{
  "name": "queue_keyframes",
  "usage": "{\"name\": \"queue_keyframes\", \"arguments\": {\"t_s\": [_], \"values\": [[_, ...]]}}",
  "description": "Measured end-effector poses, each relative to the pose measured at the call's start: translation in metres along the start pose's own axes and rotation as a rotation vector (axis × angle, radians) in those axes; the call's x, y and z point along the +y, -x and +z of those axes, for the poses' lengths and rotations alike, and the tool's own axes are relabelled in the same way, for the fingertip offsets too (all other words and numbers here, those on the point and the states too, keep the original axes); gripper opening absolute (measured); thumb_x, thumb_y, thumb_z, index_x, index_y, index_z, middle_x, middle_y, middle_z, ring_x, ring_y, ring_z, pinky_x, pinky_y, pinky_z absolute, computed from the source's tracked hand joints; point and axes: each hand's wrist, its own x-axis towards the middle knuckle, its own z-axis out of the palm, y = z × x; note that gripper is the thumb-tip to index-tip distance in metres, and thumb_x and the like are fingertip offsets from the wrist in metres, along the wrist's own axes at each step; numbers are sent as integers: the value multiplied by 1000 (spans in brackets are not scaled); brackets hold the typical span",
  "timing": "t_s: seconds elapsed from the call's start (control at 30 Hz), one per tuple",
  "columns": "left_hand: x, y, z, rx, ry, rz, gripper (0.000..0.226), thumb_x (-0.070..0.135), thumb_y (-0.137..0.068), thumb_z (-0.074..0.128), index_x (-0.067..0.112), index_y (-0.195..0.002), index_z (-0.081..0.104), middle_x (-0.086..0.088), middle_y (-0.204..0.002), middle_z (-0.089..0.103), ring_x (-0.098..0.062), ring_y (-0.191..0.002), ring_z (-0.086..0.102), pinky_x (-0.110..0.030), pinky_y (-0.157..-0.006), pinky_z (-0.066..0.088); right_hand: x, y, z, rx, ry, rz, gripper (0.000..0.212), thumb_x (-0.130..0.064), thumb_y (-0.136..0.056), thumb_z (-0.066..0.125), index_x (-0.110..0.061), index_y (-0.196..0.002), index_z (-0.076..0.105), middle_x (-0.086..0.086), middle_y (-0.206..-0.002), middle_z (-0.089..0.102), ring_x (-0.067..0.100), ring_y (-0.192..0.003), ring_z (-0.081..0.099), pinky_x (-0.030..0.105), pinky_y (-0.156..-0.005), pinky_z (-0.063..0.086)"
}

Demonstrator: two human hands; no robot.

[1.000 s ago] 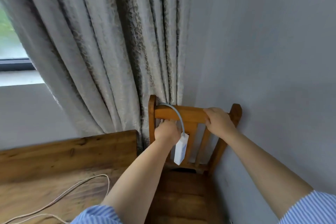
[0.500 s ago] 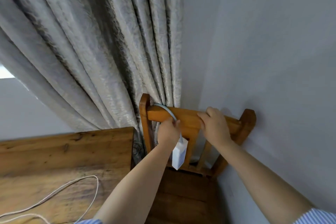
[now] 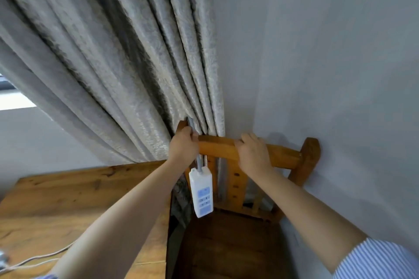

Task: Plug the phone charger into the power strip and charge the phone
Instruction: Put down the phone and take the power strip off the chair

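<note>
A white power strip (image 3: 201,191) with blue sockets hangs face-out below the top rail of a wooden chair (image 3: 285,157). Its grey cord (image 3: 200,162) runs up over the rail. My left hand (image 3: 184,145) is closed on that cord at the rail's left end, by the chair post. My right hand (image 3: 254,152) grips the rail near its middle. A thin white charger cable (image 3: 34,260) lies on the wooden table at lower left. No phone is in sight.
A wooden table (image 3: 74,197) stands left of the chair, with a narrow gap between them. Grey curtains (image 3: 118,63) hang behind the chair back. A plain wall (image 3: 328,63) runs close along the chair's right side. The chair seat (image 3: 229,244) lies below.
My left hand has gone up from beside the power strip to the rail's left end, holding the cord. The strip now hangs straight, sockets facing me. The view has moved closer.
</note>
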Motion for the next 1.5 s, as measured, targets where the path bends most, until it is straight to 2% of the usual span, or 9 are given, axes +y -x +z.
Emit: {"name": "queue_keyframes", "arguments": {"t_s": [0.3, 0.43, 0.63, 0.83, 0.93, 1.0, 1.13, 1.3, 1.5], "values": [[-2, -15, -49, 38, -36, -82, 28, 15, -98, 32, 12, -71, 41, 0, -56, 38, -13, -50, 36, -27, -43, 25, -8, 0, -9, -22, 113, -39, 29, 17, -37, 77, -1, -45, 57, 14, -51, 61, 28, -48, 61, 24, -40, 47], [-12, -3, -68, 69, -85, -101, 27, 15, -97, 32, 10, -72, 43, 0, -57, 39, -17, -51, 37, -28, -42, 24, -17, -10, -6, -158, 77, 11, 19, 9, -79, 48, -1, -84, 63, 19, -102, 60, 31, -97, 54, 34, -74, 45], [-37, 34, -99, 66, -90, -92, 25, 12, -98, 31, 8, -99, 56, 1, -61, 42, -25, -63, 44, -26, -46, 28, -60, -23, -3, -179, -135, -111, 22, -2, -86, 47, -1, -106, 58, 18, -110, 59, 32, -107, 52, 33, -78, 44], [-84, 99, -146, -27, 8, -31, 28, 11, -96, 37, 20, -72, 49, 7, -59, 41, -8, -52, 37, -20, -47, 29, -138, -26, -9, -451, -486, -239, 55, -8, -93, 47, -13, -141, 20, 9, -151, 26, 25, -138, 22, 38, -112, 24], [-115, 126, -177, -97, 62, -33, 38, 10, -95, 39, 30, -64, 47, 6, -63, 44, -10, -58, 37, -23, -54, 29, -179, -18, -8, -601, -630, -250, 39, -10, -92, 51, -11, -130, 42, 11, -133, 50, 26, -124, 43, 38, -102, 38], [-140, 145, -198, -122, 83, -44, 37, 11, -95, 41, 30, -66, 49, 3, -65, 43, -14, -64, 37, -24, -56, 29, -206, -6, -8, -638, -698, -229, 14, -10, -90, 51, -11, -95, 64, 14, -100, 66, 24, -98, 57, 38, -91, 43], [-189, 179, -236, -231, 30, 9, 27, 4, -90, 52, 17, -66, 49, 4, -62, 39, -13, -61, 35, -13, -52, 31, -261, 29, -6, -703, -918, -166, 30, -2, -78, 44, -12, -50, 46, 8, -53, 44, 17, -53, 44, 24, -62, 42], [-239, 201, -254, -315, -31, 86, 8, -3, -83, 60, 4, -79, 60, -1, -66, 47, -19, -68, 41, -21, -57, 35, -301, 63, 6, -662, -1038, -112, 43, -1, -86, 51, -15, -47, 41, -3, -45, 32, 2, -38, 30, 21, -45, 21], [-294, 215, -237, -331, -7, 101, 5, 0, -86, 57, -3, -82, 59, -6, -74, 52, -21, -72, 45, -28, -60, 35, -329, 100, 28, -504, -934, -38, 42, -12, -85, 62, -10, -49, 40, -1, -49, 29, 0, -39, 30, 9, -41, 23]]}}
